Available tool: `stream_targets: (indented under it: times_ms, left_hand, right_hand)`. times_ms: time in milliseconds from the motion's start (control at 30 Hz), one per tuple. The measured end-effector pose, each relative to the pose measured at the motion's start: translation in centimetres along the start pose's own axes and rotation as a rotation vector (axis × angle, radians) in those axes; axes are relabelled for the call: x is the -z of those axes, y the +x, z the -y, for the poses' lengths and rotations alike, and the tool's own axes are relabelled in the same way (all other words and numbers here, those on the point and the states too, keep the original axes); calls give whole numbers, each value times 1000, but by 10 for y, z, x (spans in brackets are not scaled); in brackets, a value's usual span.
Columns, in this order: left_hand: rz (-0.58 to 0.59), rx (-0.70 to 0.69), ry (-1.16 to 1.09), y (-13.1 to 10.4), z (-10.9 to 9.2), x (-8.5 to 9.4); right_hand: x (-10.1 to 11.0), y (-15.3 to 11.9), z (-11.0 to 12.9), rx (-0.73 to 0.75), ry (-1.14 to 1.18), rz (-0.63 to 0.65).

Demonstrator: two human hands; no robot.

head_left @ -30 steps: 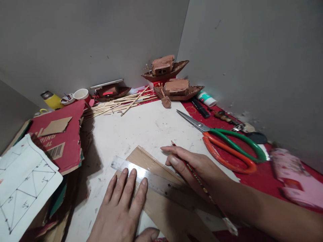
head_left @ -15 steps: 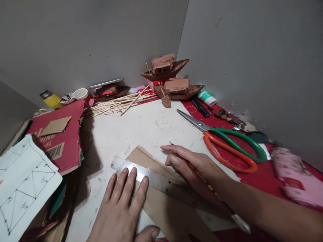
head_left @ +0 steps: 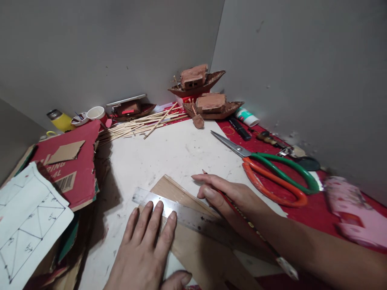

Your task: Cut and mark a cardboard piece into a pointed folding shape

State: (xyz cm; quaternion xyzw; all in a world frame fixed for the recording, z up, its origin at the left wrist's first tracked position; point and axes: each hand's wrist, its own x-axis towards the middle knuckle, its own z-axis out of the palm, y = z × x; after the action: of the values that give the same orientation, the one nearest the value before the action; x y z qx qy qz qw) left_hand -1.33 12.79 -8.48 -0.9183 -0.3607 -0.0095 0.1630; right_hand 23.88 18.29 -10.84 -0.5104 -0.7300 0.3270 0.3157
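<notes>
A clear ruler [head_left: 184, 215] lies slantwise across a piece of brown cardboard [head_left: 196, 245] on the white work sheet. My left hand [head_left: 146, 241] is spread flat, its fingertips pressing on the ruler's near edge. In my right hand [head_left: 223, 195] a dark pencil [head_left: 249, 223] is gripped between thumb and fingers. The pencil's tip end points up and away from me, and its blunt end slants down to the right over my forearm. That hand hovers by the cardboard's right edge; whether it touches the cardboard I cannot tell.
Large scissors [head_left: 266, 169] with green and orange handles lie at right, near a pink pouch [head_left: 353, 213]. Thin wooden sticks [head_left: 139, 125] and brown model boats [head_left: 211, 105] line the back. Red cardboard [head_left: 75, 173] and a paper drawing [head_left: 33, 225] are at left.
The whole view has shifted very slightly. Both hands, the ruler and the pencil hold the same places.
</notes>
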Motion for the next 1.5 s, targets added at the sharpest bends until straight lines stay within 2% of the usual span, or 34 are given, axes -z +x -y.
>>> stream_targets:
  times_ms: [200,1067,1200,1333,1400,1500]
  left_hand:
    - [-3,8,7,-1,-1,-2]
    - [3,-5,42,3,1,2]
    - [11,2,23,5,0,4]
    - [28,15,-20,6,-1,6]
    - [46,36,-52,5,-2,7]
    - [108,82,-131,4,-5,9]
  right_hand:
    - [1,0,0,31,-16,-19]
    - [2,2,3,-4,47,20]
    - [7,0,9,-60,98,0]
    - [6,-2,10,2,190,-64]
    - [4,0,10,-37,252,-79]
    - [4,10,16,-205,429,-88]
